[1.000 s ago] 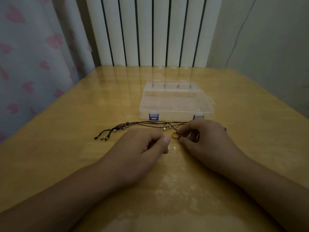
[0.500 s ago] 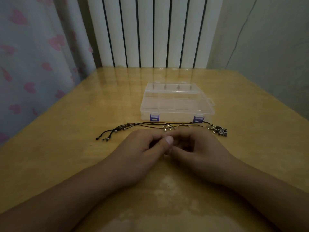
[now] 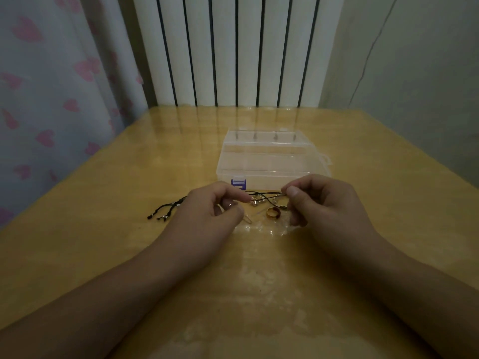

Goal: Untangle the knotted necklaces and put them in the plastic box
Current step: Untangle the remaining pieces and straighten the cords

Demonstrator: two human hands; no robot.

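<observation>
both hands, left hand (image 3: pixel 207 211) and right hand (image 3: pixel 321 203), pinching the black necklaces (image 3: pixel 261 196) taut between them, right in front of the closed plastic box (image 3: pixel 269 161)

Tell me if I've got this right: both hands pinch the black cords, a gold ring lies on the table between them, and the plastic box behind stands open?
Not quite: the head view shows the plastic box closed, its purple latch fastened. The rest holds: left hand and right hand pinch the black cords, gold ring between them.
</observation>
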